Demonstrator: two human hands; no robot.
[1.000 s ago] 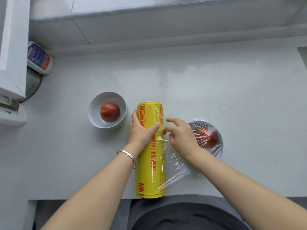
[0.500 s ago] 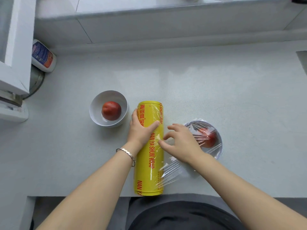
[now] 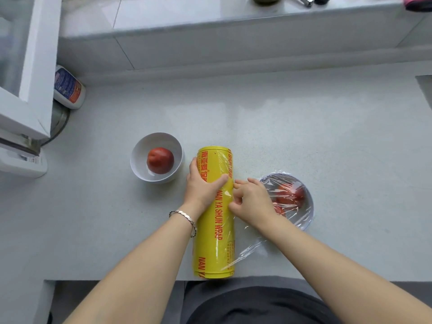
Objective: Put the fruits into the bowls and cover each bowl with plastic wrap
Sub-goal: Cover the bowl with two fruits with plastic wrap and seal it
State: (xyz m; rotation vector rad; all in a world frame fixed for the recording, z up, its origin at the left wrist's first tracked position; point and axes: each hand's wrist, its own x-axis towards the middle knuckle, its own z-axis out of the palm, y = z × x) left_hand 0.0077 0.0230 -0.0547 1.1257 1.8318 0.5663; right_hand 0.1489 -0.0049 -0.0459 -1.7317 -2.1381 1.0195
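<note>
A yellow roll of plastic wrap (image 3: 215, 230) lies lengthwise on the counter, pointing away from me. My left hand (image 3: 203, 185) grips its far half from the left, thumb over the top. My right hand (image 3: 251, 201) is at the roll's right edge, fingertips pinching the clear film (image 3: 250, 250) that runs off the roll. That film stretches right over a white bowl (image 3: 308, 216) holding a red fruit (image 3: 292, 195). Left of the roll stands an uncovered white bowl (image 3: 140, 164) with one red fruit (image 3: 160, 160) inside.
A white appliance (image 3: 23, 94) with an open door stands at the far left, a labelled white bottle (image 3: 69, 87) lying beside it. A raised ledge (image 3: 233, 31) runs along the back. The counter's front edge (image 3: 117, 279) is just below the roll.
My right hand has slid left to the roll's edge and its fingers have closed on the film. The left hand stays on the roll.
</note>
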